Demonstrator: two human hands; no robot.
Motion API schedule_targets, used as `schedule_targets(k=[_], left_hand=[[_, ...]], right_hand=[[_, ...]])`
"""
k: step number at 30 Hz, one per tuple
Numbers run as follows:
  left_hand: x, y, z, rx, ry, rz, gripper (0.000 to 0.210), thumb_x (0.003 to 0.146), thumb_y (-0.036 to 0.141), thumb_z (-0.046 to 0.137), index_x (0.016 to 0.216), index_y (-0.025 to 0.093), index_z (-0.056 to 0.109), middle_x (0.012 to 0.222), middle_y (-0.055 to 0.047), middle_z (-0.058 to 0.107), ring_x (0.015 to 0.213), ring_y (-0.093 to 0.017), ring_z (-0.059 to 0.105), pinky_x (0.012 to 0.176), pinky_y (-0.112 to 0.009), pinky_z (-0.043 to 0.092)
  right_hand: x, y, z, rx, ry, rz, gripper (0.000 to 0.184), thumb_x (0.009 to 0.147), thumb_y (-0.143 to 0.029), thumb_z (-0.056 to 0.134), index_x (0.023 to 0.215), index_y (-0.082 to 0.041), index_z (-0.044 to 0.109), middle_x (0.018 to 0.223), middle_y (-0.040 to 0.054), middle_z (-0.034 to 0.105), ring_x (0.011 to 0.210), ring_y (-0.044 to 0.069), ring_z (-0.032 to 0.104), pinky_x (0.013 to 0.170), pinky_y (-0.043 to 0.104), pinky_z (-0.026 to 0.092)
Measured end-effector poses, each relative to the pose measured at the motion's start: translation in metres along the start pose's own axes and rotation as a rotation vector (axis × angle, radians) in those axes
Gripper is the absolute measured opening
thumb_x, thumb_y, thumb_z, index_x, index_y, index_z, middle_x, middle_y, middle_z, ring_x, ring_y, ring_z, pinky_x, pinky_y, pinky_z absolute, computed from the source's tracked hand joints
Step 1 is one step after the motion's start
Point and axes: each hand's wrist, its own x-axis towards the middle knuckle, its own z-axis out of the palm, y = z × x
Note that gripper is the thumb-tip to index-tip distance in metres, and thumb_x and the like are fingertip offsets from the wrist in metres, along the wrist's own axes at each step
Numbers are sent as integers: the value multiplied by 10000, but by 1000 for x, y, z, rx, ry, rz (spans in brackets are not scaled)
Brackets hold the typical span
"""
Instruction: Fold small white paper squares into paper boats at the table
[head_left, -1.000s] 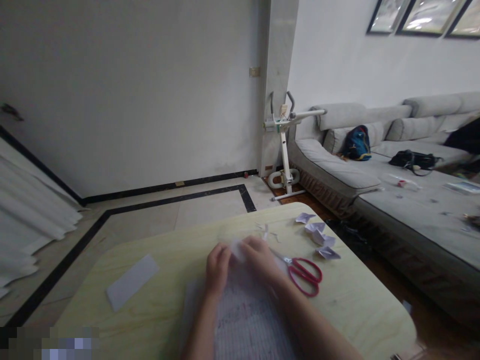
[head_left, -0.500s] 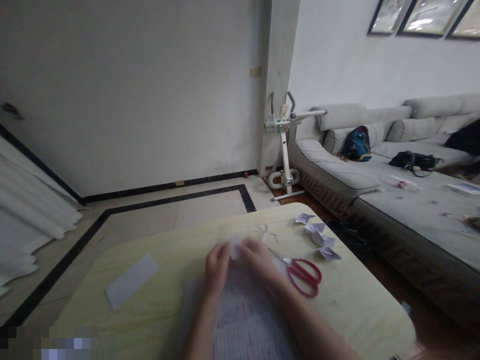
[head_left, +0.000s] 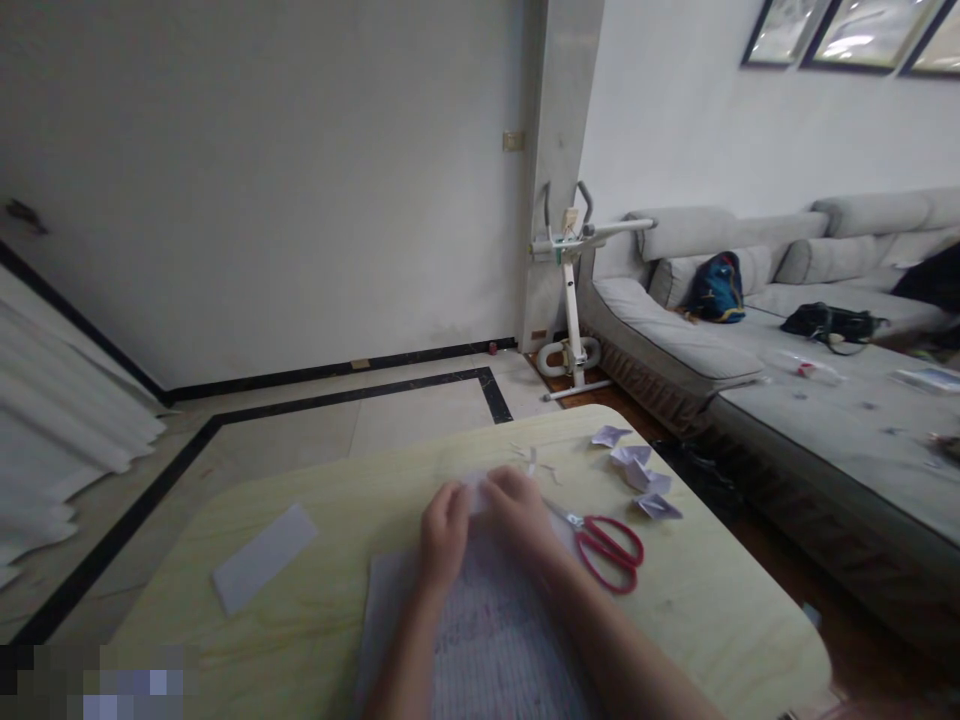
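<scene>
Between my two hands is a small piece of white paper (head_left: 475,496), blurred, its exact shape hard to make out. My left hand (head_left: 444,528) pinches its left side, and my right hand (head_left: 519,508) grips the right side with fingers curled over it. Both hands are above the far end of a lined sheet covered in writing (head_left: 495,630). Red-handled scissors (head_left: 611,550) lie just right of my right hand, blades pointing toward it. Thin paper scraps (head_left: 534,462) are scattered beyond that hand.
Several folded paper shapes (head_left: 634,468) sit along the table's far right edge. A white paper strip (head_left: 265,557) lies on the left of the pale wooden table (head_left: 315,640). Beyond are an exercise machine (head_left: 571,300) and a grey sofa (head_left: 675,350) with bags on it.
Both hands stay on the small paper; my left hand has shifted slightly to the right. The view has moved a little, and the scissors and folded shapes lie as before.
</scene>
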Motion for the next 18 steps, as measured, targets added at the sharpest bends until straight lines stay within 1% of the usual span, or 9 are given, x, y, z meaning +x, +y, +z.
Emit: schedule_targets(k=[3, 5, 7, 10, 15, 18], left_hand=[[1, -1, -1, 31, 76, 36, 251, 798, 383, 518, 662, 179, 572, 599, 12, 523, 608, -148, 492, 571, -213, 375], [3, -1, -3, 48, 88, 43, 246, 800, 365, 513, 645, 180, 556, 601, 15, 513, 610, -144, 482, 577, -210, 368], [3, -1, -5, 53, 79, 35, 255, 808, 353, 500, 621, 180, 520, 587, 24, 479, 593, -133, 457, 559, -204, 357], [3, -1, -5, 55, 78, 19, 273, 818, 352, 478, 607, 178, 483, 569, 35, 434, 569, -122, 424, 527, -197, 341], [3, -4, -3, 64, 55, 10, 282, 825, 379, 458, 649, 168, 518, 598, 27, 475, 607, -130, 452, 556, -202, 359], [3, -5, -3, 88, 38, 8, 291, 828, 387, 453, 646, 169, 513, 602, 24, 482, 613, -133, 458, 569, -205, 365]], right_hand=[[-3, -1, 1, -28, -58, -28, 120, 757, -256, 546, 697, -157, 579, 659, 4, 562, 632, 145, 512, 586, 258, 406], [-5, -3, 3, -58, -68, -69, 105, 759, -246, 548, 719, -158, 588, 658, 0, 558, 621, 136, 504, 578, 250, 404], [-7, -4, 4, -79, -49, -94, 107, 750, -218, 551, 820, -161, 609, 692, 1, 577, 626, 130, 512, 584, 242, 414], [-9, -4, 6, -94, -7, -105, 237, 731, -176, 554, 962, -177, 607, 753, 4, 611, 614, 118, 529, 587, 234, 430], [-8, -2, 8, -109, 42, -133, 218, 735, -156, 535, 933, -179, 620, 778, 12, 630, 577, 107, 527, 552, 222, 427], [-7, 1, 8, -116, 72, -129, 143, 737, -169, 537, 853, -175, 620, 727, 3, 614, 568, 108, 515, 537, 217, 412]])
